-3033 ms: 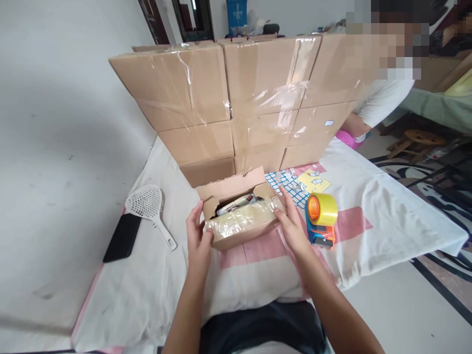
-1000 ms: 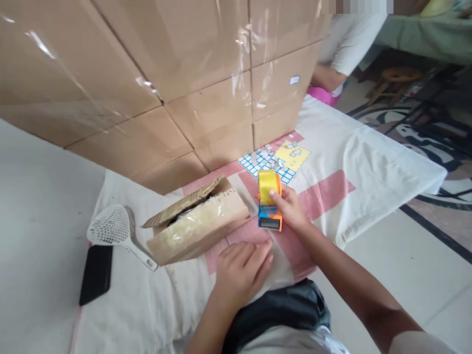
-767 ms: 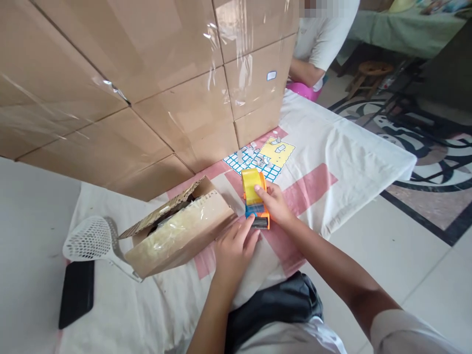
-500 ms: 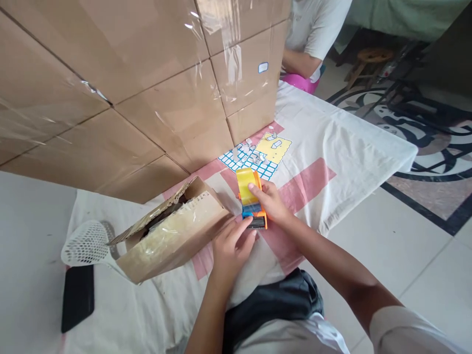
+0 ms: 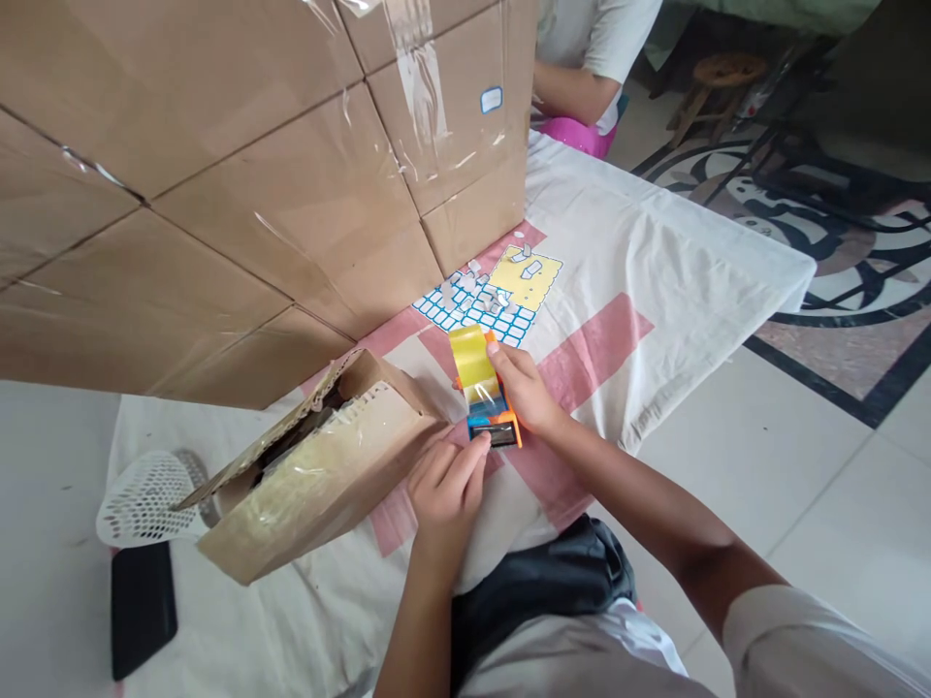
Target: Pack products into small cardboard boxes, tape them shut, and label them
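My right hand (image 5: 525, 386) is closed around the orange and blue side of a tape dispenser (image 5: 493, 432), its thumb beside the yellow tape roll (image 5: 474, 361). At the dispenser's near, dark end, my left hand (image 5: 447, 485) has its thumb and fingers pressed together, the fingertips touching that edge. Whether a tape end is between them I cannot make out. A creased brown cardboard box (image 5: 312, 475) with a torn, partly raised flap lies on its side, left of my left hand.
Stacked taped cartons (image 5: 291, 223) wall off the back left. White sticker sheets (image 5: 472, 305) and a yellow sheet (image 5: 528, 281) lie beyond the dispenser. At left are a white perforated paddle (image 5: 149, 499) and a flat black object (image 5: 144, 611). A person (image 5: 582, 82) sits behind the cartons.
My left fingers have drawn together and shifted slightly toward the dispenser's near left corner. The right thumb has moved off the roll's face to its side. The view has shifted a little.
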Motion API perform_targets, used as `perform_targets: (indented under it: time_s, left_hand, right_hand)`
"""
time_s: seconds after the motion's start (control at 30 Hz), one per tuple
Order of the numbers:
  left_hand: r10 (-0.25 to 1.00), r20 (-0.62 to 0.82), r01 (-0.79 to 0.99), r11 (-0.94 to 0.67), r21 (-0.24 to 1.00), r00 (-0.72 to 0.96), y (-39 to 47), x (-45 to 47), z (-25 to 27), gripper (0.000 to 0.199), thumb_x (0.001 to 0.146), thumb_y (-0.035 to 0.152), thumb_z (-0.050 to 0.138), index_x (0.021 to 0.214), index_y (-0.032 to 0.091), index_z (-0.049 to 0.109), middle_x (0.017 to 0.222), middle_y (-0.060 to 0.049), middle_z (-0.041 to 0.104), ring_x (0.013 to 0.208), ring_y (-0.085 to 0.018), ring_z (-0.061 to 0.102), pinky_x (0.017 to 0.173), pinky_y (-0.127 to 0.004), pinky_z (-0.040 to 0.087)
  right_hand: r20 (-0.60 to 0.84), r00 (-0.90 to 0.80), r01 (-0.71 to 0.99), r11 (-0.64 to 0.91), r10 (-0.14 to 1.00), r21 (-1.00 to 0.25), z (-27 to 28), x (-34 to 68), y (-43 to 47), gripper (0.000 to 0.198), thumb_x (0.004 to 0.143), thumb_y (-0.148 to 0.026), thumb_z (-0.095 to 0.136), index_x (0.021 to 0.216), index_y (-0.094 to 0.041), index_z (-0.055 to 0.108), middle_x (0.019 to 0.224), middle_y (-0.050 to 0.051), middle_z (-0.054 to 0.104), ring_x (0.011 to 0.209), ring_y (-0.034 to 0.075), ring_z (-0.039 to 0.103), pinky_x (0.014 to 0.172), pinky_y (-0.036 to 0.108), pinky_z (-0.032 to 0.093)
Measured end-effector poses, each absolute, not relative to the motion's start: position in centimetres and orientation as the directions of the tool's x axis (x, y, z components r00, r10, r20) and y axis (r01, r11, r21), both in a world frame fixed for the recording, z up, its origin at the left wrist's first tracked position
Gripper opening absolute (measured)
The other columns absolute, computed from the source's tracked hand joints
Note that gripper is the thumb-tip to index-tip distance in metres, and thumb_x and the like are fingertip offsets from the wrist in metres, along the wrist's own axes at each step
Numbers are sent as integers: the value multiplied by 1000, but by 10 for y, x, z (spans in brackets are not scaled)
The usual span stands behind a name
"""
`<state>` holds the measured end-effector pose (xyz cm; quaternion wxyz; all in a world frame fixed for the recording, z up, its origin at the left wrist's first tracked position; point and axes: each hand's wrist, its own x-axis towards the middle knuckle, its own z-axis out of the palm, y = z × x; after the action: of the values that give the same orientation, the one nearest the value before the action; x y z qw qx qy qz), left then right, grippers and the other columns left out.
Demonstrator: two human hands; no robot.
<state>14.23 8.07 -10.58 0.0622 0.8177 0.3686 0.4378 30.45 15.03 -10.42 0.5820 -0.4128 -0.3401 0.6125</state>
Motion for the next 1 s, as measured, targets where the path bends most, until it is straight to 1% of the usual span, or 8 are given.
perform_targets:
  time_s: [0.07,0.2,0.3,0.4,0.6,0.83,0.9,1.0]
  left_hand:
    - [607,712,552,-750,365,353,78,142,-98,29,87,1,70,110,17,71,69,0,63,62,-14,57,61,-28,44]
    - [509,752,558,-797,230,418,67,141,-78,25,86,0,69,108,12,70,61,2,55,55,-14,47,58,-31,35]
    - [452,707,539,-834,118,545,58,140,-69,21,88,0,64,106,10,70,58,3,52,52,-14,44,57,-34,29]
    - [426,652,516,-854,62,627,53,137,-64,19,90,0,62,106,9,70,57,4,50,52,-14,43,55,-35,25]
    - [391,604,442,-894,70,695,45,128,-57,19,92,2,60,108,4,70,60,1,56,55,-14,43,56,-36,24]
    - [359,586,377,-921,96,727,36,124,-48,16,90,2,63,103,3,71,59,2,55,54,-13,42,53,-35,24]
    - [356,586,361,-925,114,727,37,125,-45,14,90,3,63,102,3,72,60,2,56,53,-12,42,51,-35,25]
    - [368,597,345,-925,158,713,40,126,-44,13,89,3,65,100,4,72,60,2,58,53,-12,45,50,-34,28]
  right_hand:
    - [-124,51,-381,-95,991,-920,-103,306,149,56,91,-73,57,75,-20,63,65,1,61,62,17,57,56,28,46]
    - [-80,73,-258,-59,994,-964,-101,307,144,59,93,-72,55,66,-20,52,59,-3,45,55,11,39,50,27,30]
    - [-85,110,-237,-57,990,-970,-98,306,140,58,93,-71,53,65,-20,48,60,-4,40,56,11,33,50,27,27]
    - [-105,150,-235,-67,983,-970,-98,303,137,57,93,-69,54,65,-20,46,61,-4,39,57,11,33,51,28,28]
    - [-152,190,-259,-100,970,-961,-106,298,135,56,93,-69,54,66,-21,46,63,-3,43,59,12,36,53,28,30]
    - [-101,291,-243,-29,951,-970,-109,300,134,57,92,-70,57,63,-22,45,63,-2,42,59,13,35,54,29,31]
    - [-103,332,-290,-2,938,-957,-110,300,134,55,90,-70,60,65,-23,47,63,-2,44,58,14,37,53,30,32]
    - [-173,312,-407,-33,934,-913,-108,300,135,54,86,-71,66,66,-23,51,63,-1,48,57,14,42,52,30,35]
